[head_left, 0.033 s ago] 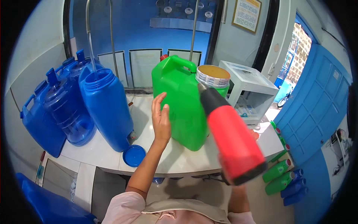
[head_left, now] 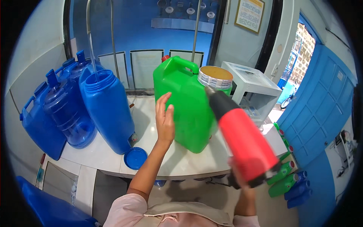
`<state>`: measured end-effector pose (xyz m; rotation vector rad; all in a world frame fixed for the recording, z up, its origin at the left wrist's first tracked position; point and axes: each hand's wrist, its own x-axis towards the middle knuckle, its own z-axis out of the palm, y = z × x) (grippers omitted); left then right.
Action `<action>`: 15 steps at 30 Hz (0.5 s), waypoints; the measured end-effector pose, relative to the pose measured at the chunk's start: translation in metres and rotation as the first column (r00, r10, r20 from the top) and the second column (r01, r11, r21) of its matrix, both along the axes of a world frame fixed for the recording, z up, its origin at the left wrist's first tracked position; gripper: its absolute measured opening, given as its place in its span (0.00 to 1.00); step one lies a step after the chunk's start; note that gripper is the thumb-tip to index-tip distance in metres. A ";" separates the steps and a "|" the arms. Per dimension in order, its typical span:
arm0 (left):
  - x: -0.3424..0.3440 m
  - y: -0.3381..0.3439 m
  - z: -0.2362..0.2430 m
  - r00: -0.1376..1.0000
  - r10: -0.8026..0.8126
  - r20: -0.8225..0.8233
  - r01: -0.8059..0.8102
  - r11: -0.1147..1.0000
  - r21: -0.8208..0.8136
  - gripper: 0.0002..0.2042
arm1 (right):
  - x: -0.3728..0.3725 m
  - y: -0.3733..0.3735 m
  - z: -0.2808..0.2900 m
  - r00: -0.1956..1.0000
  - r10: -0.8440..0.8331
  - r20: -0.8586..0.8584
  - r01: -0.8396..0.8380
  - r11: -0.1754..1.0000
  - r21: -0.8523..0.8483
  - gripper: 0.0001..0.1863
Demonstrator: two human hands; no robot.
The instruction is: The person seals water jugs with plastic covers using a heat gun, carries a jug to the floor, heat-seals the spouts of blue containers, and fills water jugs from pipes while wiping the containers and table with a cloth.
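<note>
Blue walls and a blue door on the right enclose a white table [head_left: 181,160], whose near edge is left partly bare. At its middle a green jerrycan [head_left: 185,106] is steadied by the left hand [head_left: 165,120], fingers open and flat against its side. A red heat gun [head_left: 242,136] is gripped by the right hand [head_left: 242,176], its nozzle pointed at the banded yellow cap [head_left: 215,75]. Room on the left is taken by a blue drum [head_left: 107,109], a loose blue lid [head_left: 135,157] and blue water bottles [head_left: 64,109]. A framed notice [head_left: 249,14] is hung far right.
</note>
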<state>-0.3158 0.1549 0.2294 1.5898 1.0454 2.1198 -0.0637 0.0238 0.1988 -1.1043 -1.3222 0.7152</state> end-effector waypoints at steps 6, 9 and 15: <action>0.035 0.035 0.021 0.946 -0.002 -0.324 0.008 1.000 0.017 0.20 | 0.066 -0.001 0.104 0.978 -0.062 -0.198 0.059 0.998 -0.022 0.16; 0.059 0.051 0.024 0.900 0.116 -0.421 -0.125 0.992 0.005 0.21 | 0.114 0.043 0.125 0.984 0.018 -0.175 -0.029 0.998 -0.062 0.18; 0.065 0.056 0.017 0.952 0.144 -0.269 -0.133 0.989 0.059 0.22 | 0.134 0.120 0.194 0.975 0.143 -0.169 -0.178 0.961 -0.213 0.15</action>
